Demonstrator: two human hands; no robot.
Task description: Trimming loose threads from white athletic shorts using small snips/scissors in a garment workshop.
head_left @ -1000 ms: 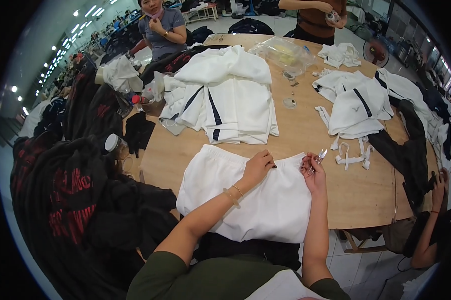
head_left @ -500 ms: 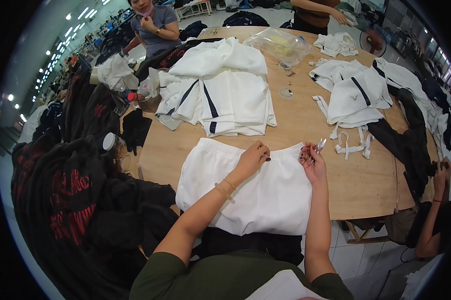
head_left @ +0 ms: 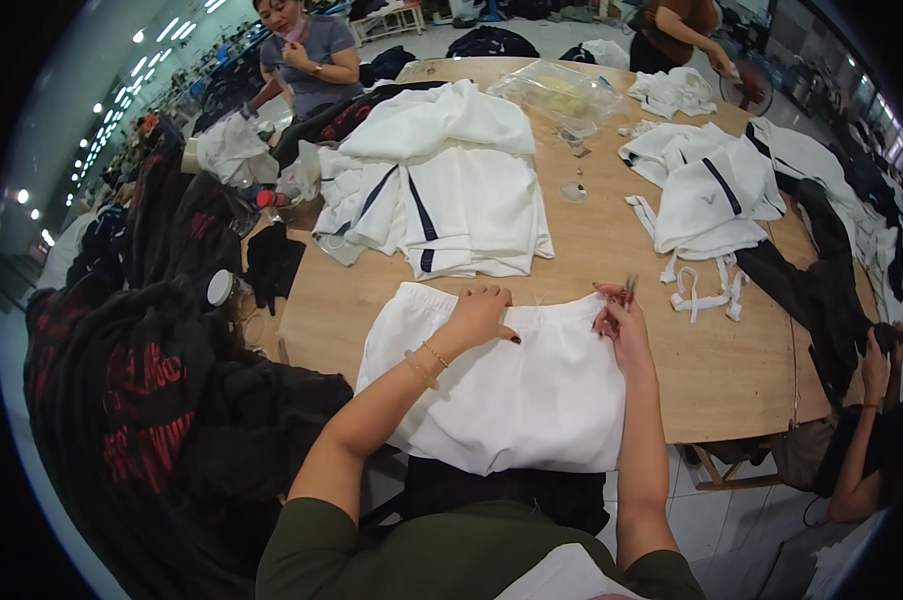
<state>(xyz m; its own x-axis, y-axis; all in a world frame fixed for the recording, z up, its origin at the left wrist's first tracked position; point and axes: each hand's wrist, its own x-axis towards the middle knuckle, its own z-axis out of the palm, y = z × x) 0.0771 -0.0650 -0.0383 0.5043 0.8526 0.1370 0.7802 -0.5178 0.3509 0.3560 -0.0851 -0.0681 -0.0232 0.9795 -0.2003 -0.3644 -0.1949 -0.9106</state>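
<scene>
- White garment (head_left: 511,390) lies flat at lower centre of the frame on the wooden table (head_left: 611,250); its near edge hangs over, hidden.
- Left hand (head_left: 479,316) presses on its waistband, fingers spread.
- Right hand (head_left: 621,318) is closed around small snips (head_left: 628,289), hard to make out.

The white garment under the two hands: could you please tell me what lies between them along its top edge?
Only the white garment's gathered waistband; the head view shows nothing else between left hand and right hand.
</scene>
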